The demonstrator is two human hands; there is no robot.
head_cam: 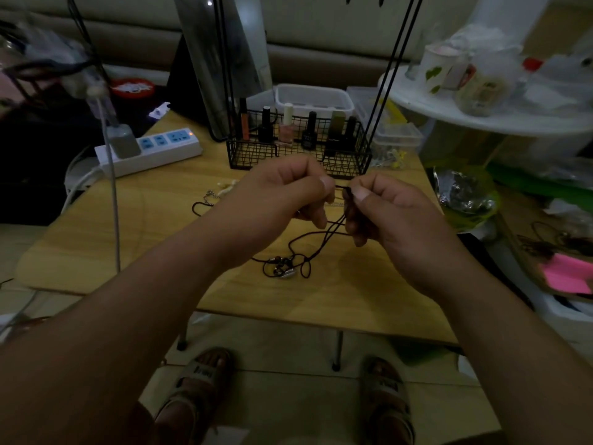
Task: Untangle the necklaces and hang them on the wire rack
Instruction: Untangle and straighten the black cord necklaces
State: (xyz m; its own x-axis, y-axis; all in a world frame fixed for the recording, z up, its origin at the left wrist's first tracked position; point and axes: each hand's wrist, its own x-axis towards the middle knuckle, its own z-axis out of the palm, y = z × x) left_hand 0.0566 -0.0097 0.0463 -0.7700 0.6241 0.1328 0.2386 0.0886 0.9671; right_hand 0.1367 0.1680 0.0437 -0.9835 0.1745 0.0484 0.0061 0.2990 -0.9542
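Observation:
A dark cord necklace [316, 239] hangs between both hands, its beads and shell pendant [284, 269] resting on the wooden table [154, 239]. My left hand [282, 191] pinches the cord's top end with thumb and forefinger. My right hand [382, 207] pinches the same cord right beside it, fingertips nearly touching. Another chain necklace [210, 197] lies on the table left of my left hand, partly hidden by it. The black wire rack's basket [256, 154] stands just behind my hands, its uprights [390, 72] rising out of view.
Nail polish bottles [285, 130] fill the basket. A white power strip [154, 149] with a plugged adapter lies at the table's back left. A white bin [314, 96] and clear boxes [398, 136] stand behind. A cluttered white round table [481, 120] is at right.

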